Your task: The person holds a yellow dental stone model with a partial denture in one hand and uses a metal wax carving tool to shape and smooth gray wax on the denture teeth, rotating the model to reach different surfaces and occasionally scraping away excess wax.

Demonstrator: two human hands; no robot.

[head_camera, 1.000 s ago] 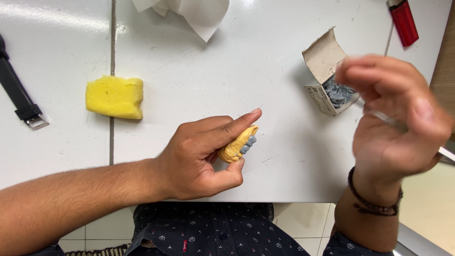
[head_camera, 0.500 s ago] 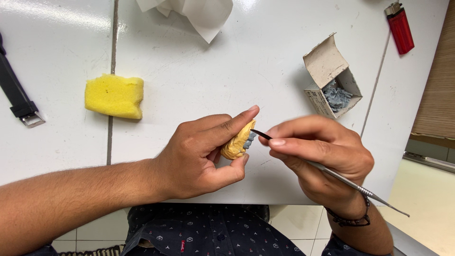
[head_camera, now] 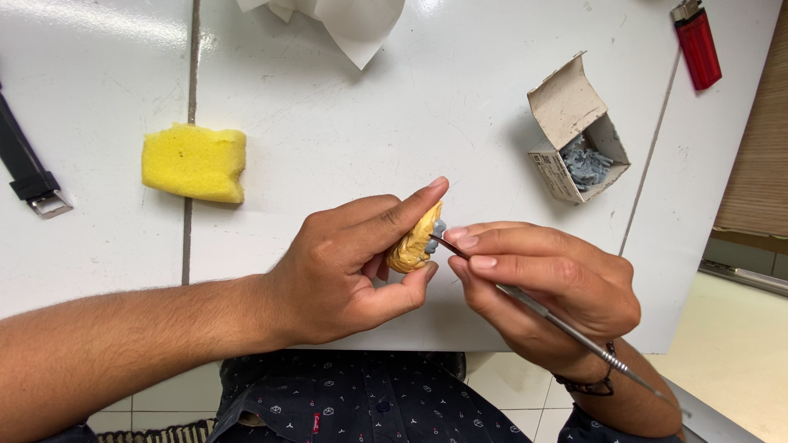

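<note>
Left hand [head_camera: 345,271]: fingers closed on a small yellow-tan model [head_camera: 414,242], index over its top, thumb beneath, held above the table [head_camera: 410,107] edge. Right hand [head_camera: 550,287], at 3 o'clock of the model: fingers pinched narrow on a thin metal tool [head_camera: 558,324], tip touching the grey part. Open cardboard box [head_camera: 574,131] at 1 o'clock; yellow sponge [head_camera: 194,162] at 10 o'clock.

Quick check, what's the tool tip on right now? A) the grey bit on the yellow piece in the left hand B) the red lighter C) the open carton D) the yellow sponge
A: the thin metal tool in the right hand has its tip at the grey bit on the yellow piece, which the left hand pinches between thumb and fingers; the sponge, carton and lighter lie apart on the table.
</note>
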